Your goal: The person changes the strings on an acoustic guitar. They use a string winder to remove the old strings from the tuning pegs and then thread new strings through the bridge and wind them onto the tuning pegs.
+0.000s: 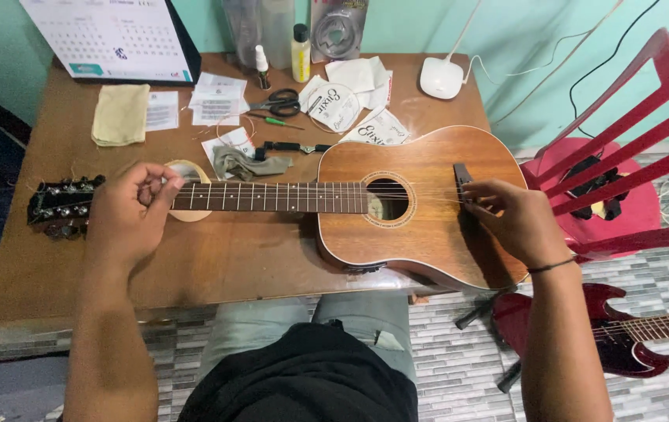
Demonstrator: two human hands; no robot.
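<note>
Two hands on guitar (pixel 420 203) lying lengthwise left-right on worktop (pixel 217 258): left hand (pixel 127 211) pinching near nut, frame left; right hand (pixel 510 219) fingers pressed at bridge (pixel 462 178).

A wooden desk (pixel 30 266) fills most of the frame. At its upper left leans a desk calendar (pixel 112 35), with a folded yellow cloth (pixel 121 114) just below it. Toward the top middle lie black-handled scissors (pixel 278 101), a small green screwdriver (pixel 280 122), a yellow bottle (pixel 300 53) and a small spray bottle (pixel 261 66) — white paper envelopes (pixel 354 105) are scattered around them. A grey rag (pixel 242 164) sits mid-desk. A white lamp base (pixel 441 78) stands at the upper right. Off the desk, at right, a red chair (pixel 631 156); lower right — a dark red electric guitar (pixel 624 336) over the grey tiled floor (pixel 459 344).
</note>
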